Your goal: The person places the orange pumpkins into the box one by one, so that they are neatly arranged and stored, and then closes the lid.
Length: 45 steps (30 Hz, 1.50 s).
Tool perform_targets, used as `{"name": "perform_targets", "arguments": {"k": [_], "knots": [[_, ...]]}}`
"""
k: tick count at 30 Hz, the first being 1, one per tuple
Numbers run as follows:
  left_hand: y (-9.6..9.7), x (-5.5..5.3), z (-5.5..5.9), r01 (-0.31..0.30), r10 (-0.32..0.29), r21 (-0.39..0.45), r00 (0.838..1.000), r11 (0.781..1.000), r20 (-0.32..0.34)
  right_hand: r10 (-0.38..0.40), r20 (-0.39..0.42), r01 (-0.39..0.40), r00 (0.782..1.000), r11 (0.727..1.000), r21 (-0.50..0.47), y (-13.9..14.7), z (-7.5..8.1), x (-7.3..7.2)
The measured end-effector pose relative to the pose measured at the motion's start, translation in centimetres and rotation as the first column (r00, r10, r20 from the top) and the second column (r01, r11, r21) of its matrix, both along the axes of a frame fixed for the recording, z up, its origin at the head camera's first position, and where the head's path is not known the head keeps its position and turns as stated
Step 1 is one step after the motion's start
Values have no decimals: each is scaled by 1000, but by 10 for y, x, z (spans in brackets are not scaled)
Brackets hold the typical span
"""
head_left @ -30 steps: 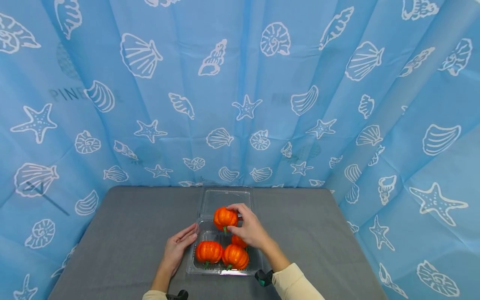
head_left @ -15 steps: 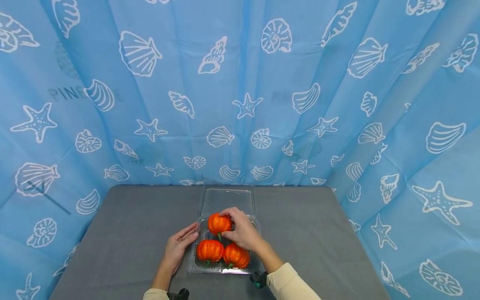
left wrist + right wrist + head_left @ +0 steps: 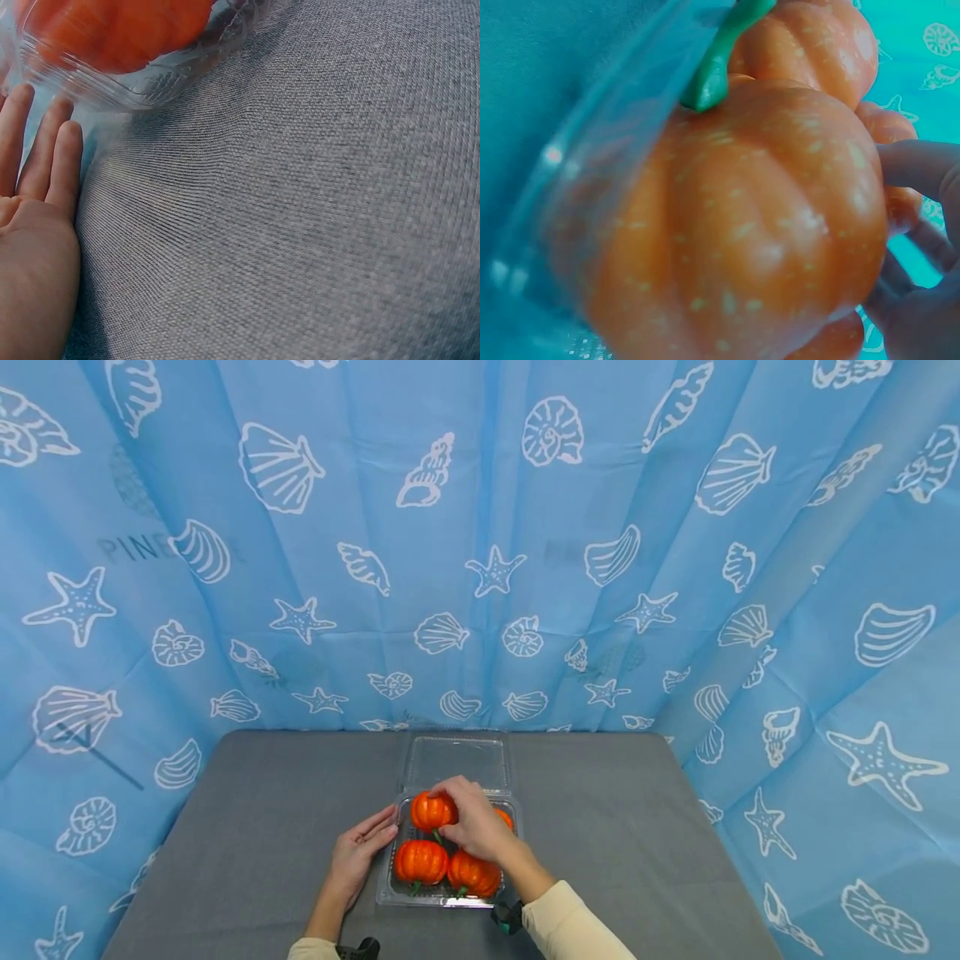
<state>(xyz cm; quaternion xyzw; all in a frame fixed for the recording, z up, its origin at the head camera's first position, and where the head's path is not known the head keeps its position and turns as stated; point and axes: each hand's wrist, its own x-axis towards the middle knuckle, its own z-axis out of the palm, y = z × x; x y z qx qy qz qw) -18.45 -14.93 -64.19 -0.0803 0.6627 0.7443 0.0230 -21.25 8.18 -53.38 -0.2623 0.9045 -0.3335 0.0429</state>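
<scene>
A clear plastic clamshell box (image 3: pixel 438 902) sits on the table with orange toy pumpkins in it. My right hand (image 3: pixel 480 827) grips the back-left pumpkin (image 3: pixel 430 811) by its top and side, low inside the box. Two more, a front-left pumpkin (image 3: pixel 421 862) and a front-right pumpkin (image 3: pixel 476 875), lie along the near side. The back-right pumpkin (image 3: pixel 506 817) is mostly hidden by my right hand. In the right wrist view a green-stemmed pumpkin (image 3: pixel 765 225) fills the middle, beside my fingers. My left hand (image 3: pixel 354 857) has its fingers straight against the box's left side.
The open lid (image 3: pixel 457 762) lies flat behind the box, near the table's far edge. Grey cloth (image 3: pixel 615 827) covers the table. A blue shell-print curtain (image 3: pixel 480 527) hangs behind it and along both sides.
My right hand has moved the gripped pumpkin left and down into the back-left part of the box. The back-right pumpkin shows again beside the hand. My left hand has stayed put.
</scene>
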Motion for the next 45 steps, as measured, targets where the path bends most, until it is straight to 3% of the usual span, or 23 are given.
{"name": "perform_targets", "arguments": {"k": [9, 23, 39, 45], "knots": [[1, 1, -2, 4, -3, 14, 1000, 1000, -7, 26, 122, -31, 992, 999, 36, 0, 3, 1], [-1, 0, -1, -17, 16, 30, 1000, 999, 20, 66, 22, -68, 998, 995, 75, -9, 0, -7], [-1, -1, -4, -20, 20, 26, 1000, 999, 20, 16, 62, -22, 998, 994, 106, -20, -3, -8], [0, -1, -3, -11, 11, 6, 999, 1000, 53, 7, 86, -18, 996, 992, 125, -17, -1, -7]]}}
